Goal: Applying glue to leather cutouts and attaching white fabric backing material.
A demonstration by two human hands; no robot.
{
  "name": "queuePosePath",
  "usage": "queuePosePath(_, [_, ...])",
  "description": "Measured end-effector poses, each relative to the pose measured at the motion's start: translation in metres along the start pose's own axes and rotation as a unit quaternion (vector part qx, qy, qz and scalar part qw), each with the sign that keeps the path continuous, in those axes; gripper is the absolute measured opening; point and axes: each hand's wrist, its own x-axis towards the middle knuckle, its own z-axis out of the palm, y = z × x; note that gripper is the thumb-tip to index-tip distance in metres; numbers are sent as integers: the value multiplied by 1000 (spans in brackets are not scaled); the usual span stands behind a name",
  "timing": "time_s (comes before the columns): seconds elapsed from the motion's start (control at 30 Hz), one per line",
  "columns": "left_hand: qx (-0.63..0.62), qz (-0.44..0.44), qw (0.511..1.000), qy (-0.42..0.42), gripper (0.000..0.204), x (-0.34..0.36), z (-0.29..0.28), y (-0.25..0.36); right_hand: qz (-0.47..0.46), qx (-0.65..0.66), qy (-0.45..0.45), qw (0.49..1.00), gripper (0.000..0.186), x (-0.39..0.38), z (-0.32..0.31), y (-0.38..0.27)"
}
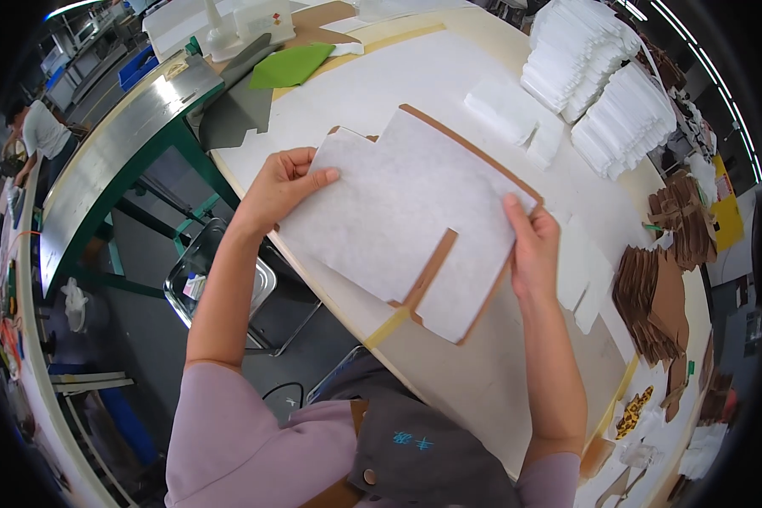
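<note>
Both hands hold up a flat cut panel [398,186], white on the side that shows, with brown material along its edges. The panel has a stepped corner at its far left and a long slot in its near edge, where brown shows through. My left hand [288,184] pinches the left edge, thumb on top and fingers behind. My right hand [533,250] grips the right edge, its thumb on the white face. Beneath the panel lies the pale work table [457,389]. White cut pieces [586,271] lie just right of my right hand.
Tall stacks of white cut sheets [580,63] stand at the far right, with bundled brown pieces [652,305] nearer. A green sheet [292,66] and a white bottle [220,30] are at the far left. Left of the table stand a metal-framed chair [220,271] and a metal-topped bench [135,118].
</note>
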Motion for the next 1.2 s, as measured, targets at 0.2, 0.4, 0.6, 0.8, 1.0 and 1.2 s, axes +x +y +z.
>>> queuePosePath(0.2, [331, -16, 941, 72, 44, 52, -54, -50, 104, -78, -68, 989, 49, 16, 44, 79])
queuePosePath(0.4, [166, -61, 984, 27, 50, 47, -58, -38, 112, -66, -60, 990, 65, 6, 43, 72])
queuePosePath(0.6, [424, 72, 890, 151, 55, 39, -50, -61, 119, -134, -71, 981, 73, 4, 47, 62])
queuePosePath(0.8, [383, 152, 839, 355, 56, 2, -12, -91, 142, -137, -155, 968, 74, -20, 41, 41])
queuePosePath(1.0, [239, 181, 866, 400, 48, 5, -13, -103, 231, 27, -179, 956, 64, -25, 43, 56])
queuePosePath(1.2, [230, 158, 886, 371, 41, 19, -13, -100, -8, -324, -185, 928, 60, -44, 34, 56])
